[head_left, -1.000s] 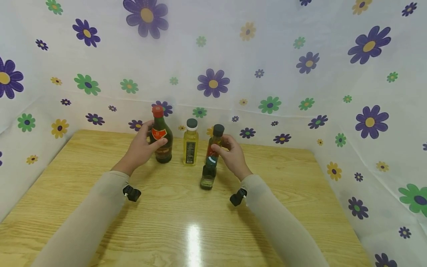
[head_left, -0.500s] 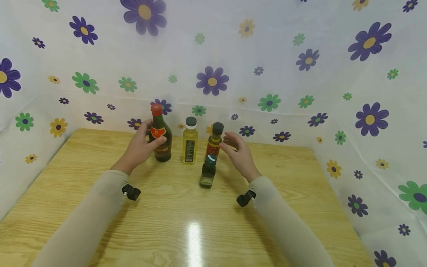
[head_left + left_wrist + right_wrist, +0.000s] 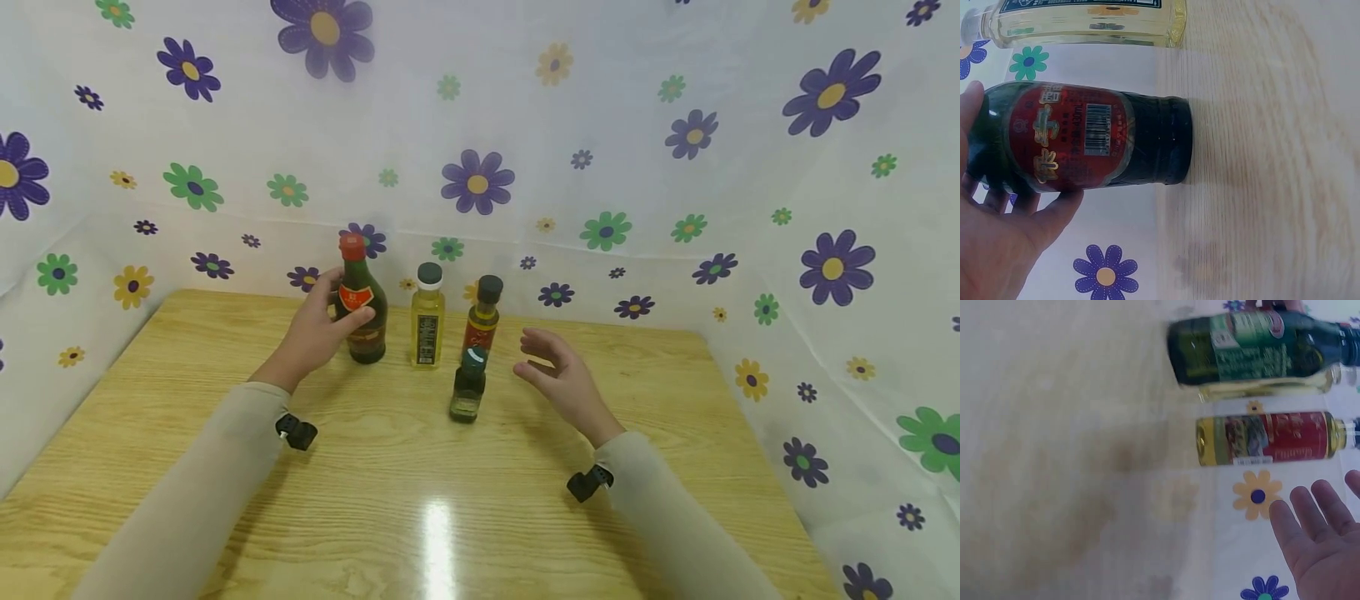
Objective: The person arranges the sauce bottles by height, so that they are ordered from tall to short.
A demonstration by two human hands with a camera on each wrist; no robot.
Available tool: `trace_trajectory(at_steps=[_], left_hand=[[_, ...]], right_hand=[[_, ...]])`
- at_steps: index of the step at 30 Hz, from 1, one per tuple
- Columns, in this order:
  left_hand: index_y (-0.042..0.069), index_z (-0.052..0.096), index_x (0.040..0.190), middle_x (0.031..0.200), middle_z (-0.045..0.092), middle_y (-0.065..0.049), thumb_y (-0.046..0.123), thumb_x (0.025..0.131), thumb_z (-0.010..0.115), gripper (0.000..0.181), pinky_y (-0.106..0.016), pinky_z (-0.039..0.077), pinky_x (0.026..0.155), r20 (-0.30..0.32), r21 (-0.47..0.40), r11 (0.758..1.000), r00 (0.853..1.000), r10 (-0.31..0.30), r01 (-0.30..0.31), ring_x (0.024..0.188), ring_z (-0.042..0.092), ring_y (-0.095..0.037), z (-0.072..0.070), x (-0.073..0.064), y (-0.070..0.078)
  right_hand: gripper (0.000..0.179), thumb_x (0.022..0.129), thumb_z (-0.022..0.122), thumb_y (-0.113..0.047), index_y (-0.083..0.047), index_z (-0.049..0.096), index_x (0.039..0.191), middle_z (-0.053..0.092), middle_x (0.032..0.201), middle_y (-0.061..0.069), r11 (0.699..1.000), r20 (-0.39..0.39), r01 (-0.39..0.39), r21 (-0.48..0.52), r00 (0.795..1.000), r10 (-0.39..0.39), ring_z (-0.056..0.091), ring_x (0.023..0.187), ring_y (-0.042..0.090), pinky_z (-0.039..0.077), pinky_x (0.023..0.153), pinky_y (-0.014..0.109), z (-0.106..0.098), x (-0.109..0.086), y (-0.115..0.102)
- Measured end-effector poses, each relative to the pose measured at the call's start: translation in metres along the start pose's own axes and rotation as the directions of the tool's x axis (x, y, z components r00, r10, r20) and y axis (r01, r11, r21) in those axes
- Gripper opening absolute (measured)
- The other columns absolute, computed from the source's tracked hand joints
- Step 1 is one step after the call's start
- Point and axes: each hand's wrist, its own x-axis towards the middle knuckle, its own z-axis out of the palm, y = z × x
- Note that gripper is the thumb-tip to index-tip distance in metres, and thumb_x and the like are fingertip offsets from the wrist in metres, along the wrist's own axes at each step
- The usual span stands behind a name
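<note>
My left hand (image 3: 309, 337) holds a dark green vinegar bottle (image 3: 372, 329) with a red cap, standing upright at the back left. In the left wrist view, its red label (image 3: 1063, 137) faces the camera, and the fingers lie behind the glass. My right hand (image 3: 568, 382) hovers with nothing in it, fingers loosely bent. Nearest to it stands a slim black-capped bottle (image 3: 482, 321) with yellow contents and a red label. In front of that, partly covering it, is a small dark green bottle (image 3: 468, 390). The right wrist view shows the open fingers (image 3: 1310, 515) apart from both.
A clear bottle of yellow oil (image 3: 427, 329) with a dark cap stands between the vinegar and the red-labelled bottle. All stand on a wooden table (image 3: 360, 500). A white flowered cloth (image 3: 600, 275) hangs behind and along both sides.
My right hand has let go of the red-labelled bottle and drawn away to the right and nearer me. The left hand stays on the vinegar bottle.
</note>
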Motion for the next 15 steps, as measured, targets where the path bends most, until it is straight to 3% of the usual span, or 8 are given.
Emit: trace_trajectory(at_steps=[7,15], left_hand=[[0.015,0.022,0.163,0.157,0.041,-0.018,0.044,0.098,0.071,0.086,-0.071,0.027,0.117,0.000,-0.009,1.000,1.000,-0.001,0.001,0.148,0.035,-0.042,0.000,-0.001,0.000],[0.016,0.022,0.163,0.158,0.040,-0.018,0.046,0.097,0.070,0.088,-0.071,0.027,0.118,-0.004,-0.004,1.000,1.000,-0.009,0.009,0.149,0.034,-0.041,0.000,-0.001,0.000]], right_hand=[[0.059,0.096,0.075,-0.012,-0.008,0.050,0.150,0.051,0.150,0.023,0.999,0.076,0.000,0.036,0.997,-0.002,0.053,0.136,0.035,0.046,0.113,0.048,0.023,-0.017,0.000],[0.059,0.095,0.076,-0.010,-0.006,0.050,0.149,0.055,0.148,0.015,0.997,0.101,-0.036,0.070,0.994,0.028,0.053,0.136,0.033,0.046,0.113,0.048,0.045,-0.017,0.001]])
